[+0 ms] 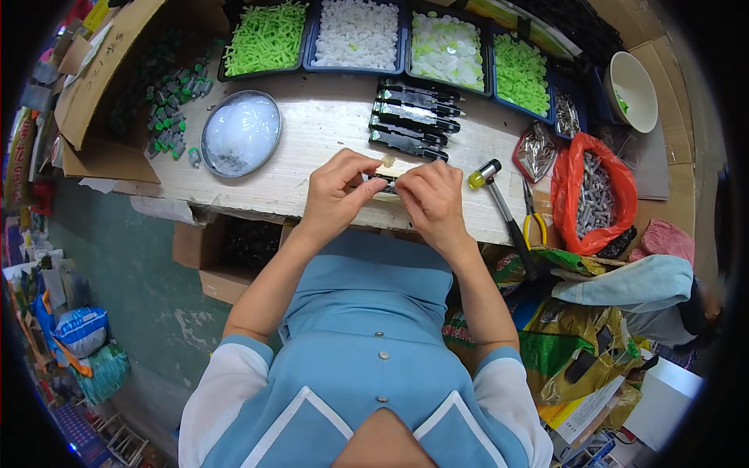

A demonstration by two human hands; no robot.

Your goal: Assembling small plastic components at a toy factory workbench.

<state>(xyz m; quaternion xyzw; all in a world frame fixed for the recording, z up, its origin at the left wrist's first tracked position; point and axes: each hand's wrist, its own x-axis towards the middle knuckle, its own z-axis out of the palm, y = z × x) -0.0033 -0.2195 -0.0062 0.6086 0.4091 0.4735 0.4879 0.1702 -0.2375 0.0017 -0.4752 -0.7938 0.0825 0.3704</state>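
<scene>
Because the small dark oblong piece sits pinched near the front edge of the whitish wooden worktop, a slip could, I judge, drop it floorward. I see the left hand's thumb and forefinger clamped on it, and the right hand's bunched fingertips closed at its other end; they hide most of it. Just beyond, a bumped knuckle might skew the row of flat black units. The mallet's black handle overhangs the edge, so a forearm could catch it. Outward, the red plastic bag holds grey cylinders, the round metal-rimmed dish whitish gel, the blue rectangular trays green and white plastic pieces.
</scene>
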